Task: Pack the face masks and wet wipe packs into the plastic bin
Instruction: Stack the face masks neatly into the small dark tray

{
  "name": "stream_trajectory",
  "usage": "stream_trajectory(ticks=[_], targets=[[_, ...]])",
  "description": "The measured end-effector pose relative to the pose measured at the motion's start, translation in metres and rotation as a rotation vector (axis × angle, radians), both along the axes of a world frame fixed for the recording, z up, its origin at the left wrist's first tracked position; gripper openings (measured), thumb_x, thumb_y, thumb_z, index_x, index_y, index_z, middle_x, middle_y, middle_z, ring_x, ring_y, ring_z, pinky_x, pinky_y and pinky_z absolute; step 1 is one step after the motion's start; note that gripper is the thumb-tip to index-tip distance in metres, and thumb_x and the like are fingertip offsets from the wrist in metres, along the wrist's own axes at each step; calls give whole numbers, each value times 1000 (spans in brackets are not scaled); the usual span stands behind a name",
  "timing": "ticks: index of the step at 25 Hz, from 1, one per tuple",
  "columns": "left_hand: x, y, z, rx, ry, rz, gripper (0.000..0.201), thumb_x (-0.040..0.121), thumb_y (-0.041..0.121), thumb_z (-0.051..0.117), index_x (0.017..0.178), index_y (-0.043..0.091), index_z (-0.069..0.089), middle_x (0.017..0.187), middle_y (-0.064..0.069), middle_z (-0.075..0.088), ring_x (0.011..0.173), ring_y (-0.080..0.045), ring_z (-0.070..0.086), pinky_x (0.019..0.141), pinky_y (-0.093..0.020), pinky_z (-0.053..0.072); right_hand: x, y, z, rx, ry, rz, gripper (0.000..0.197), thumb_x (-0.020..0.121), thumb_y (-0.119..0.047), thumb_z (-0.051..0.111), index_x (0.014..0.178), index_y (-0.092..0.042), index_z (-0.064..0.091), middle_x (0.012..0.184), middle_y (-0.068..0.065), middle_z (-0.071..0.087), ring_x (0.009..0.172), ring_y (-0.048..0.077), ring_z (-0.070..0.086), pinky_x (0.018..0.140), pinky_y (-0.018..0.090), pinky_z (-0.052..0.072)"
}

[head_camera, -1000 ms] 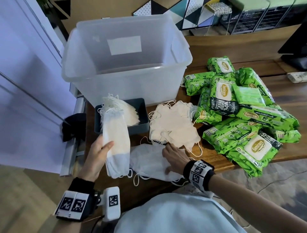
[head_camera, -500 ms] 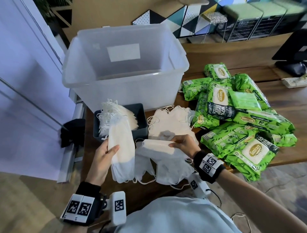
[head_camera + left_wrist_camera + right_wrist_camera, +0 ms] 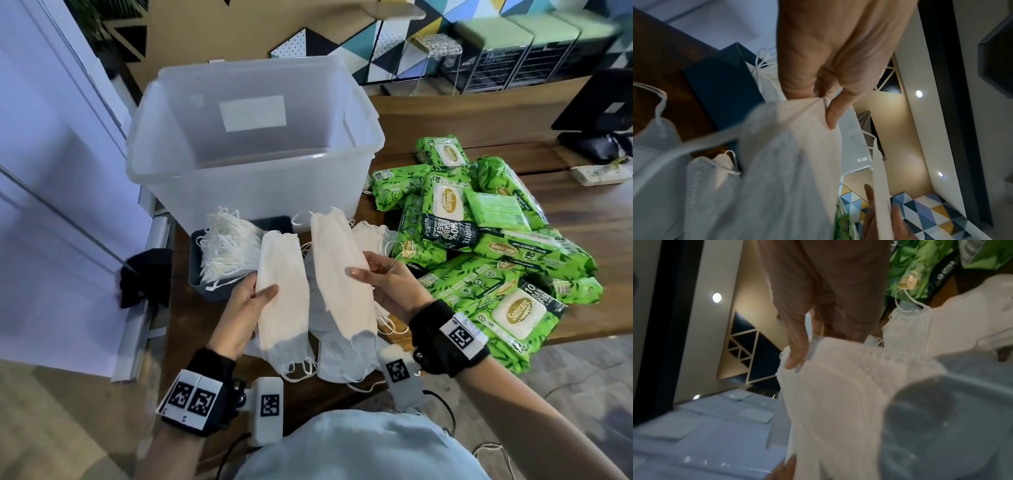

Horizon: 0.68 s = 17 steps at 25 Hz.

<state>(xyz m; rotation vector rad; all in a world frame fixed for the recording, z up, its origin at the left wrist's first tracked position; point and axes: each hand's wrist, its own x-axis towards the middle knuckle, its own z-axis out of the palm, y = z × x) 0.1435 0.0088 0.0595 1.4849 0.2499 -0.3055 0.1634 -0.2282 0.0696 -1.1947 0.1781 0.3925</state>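
Head view: on a wooden table (image 3: 565, 219), an empty bin (image 3: 253, 144) stands at the far left edge, green wipe packs (image 3: 493, 246) heaped along the right. Left hand (image 3: 245, 308) grips one mask stack (image 3: 282, 291); right hand (image 3: 387, 284) grips a second stack (image 3: 342, 274), both raised near the front edge. Left wrist view: thumb and fingers (image 3: 833, 116) pinch the masks. Right wrist view: fingers (image 3: 797, 344) clasp white masks (image 3: 838, 402).

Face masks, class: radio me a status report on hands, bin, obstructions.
Left hand grips one mask stack, right hand another. Plastic bin empty. Nothing blocking.
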Motion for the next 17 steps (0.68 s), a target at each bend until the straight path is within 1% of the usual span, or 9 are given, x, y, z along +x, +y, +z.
stream_trajectory(ticks=[1,3,5,7,8,10,13,15,17], targets=[[-1,-1,1,-4,13,-11,30,94,5,50,123,10,55,120,-8,65,110,-21,61,98,-37,46,-3,3,2,-62,-52,1,27,77,8,64,103,-1,66,90,5,73,79,16,69,74,28,58],[-2,-3,2,-38,41,-45,30,95,3,48,124,8,55,116,-6,67,106,-18,64,94,-33,50,-8,7,9,-196,-252,-82,24,74,12,66,92,-4,69,84,-1,75,76,13,70,74,25,57],[-3,-7,4,-95,73,-67,29,94,0,46,119,8,58,107,-3,72,98,-15,67,89,-30,52,-10,10,19,-284,-593,-139,24,76,12,64,84,-9,71,85,-2,74,86,16,70,87,30,53],[-3,-13,6,-140,98,-81,28,94,-3,44,114,8,59,98,-1,74,90,-12,69,83,-28,54,-10,18,21,-401,-966,-45,15,84,-2,61,81,-11,73,90,0,73,100,20,66,102,38,42],[-3,-17,7,-157,104,-85,29,94,-6,40,112,6,60,94,-1,74,86,-11,70,79,-25,56,-10,22,16,-506,-1118,25,16,88,-8,59,79,-9,73,94,0,72,106,20,64,105,39,37],[-5,-21,11,-207,114,-82,34,93,-13,34,109,2,60,86,-3,74,78,-12,70,72,-22,57,-10,31,-5,-702,-1328,151,21,89,-2,55,81,-9,74,101,-2,72,115,18,59,109,40,32],[-9,-20,12,-293,161,13,30,94,-8,35,105,2,62,80,-7,74,68,-14,70,64,-24,58,-11,31,-27,-778,-1383,201,25,87,4,53,83,-9,74,105,-2,72,121,17,55,110,42,31],[-9,-17,11,-373,185,68,28,99,12,37,109,5,62,91,-10,74,76,-16,70,70,-28,59,-10,31,-30,-763,-1371,218,24,86,5,54,85,-9,74,107,-1,71,122,18,55,110,44,31],[-10,-18,12,-408,194,59,38,100,31,32,114,8,60,102,-11,72,88,-19,69,77,-31,58,-9,37,-30,-744,-1349,260,24,86,6,53,87,-7,73,108,1,71,122,19,55,110,47,32]])
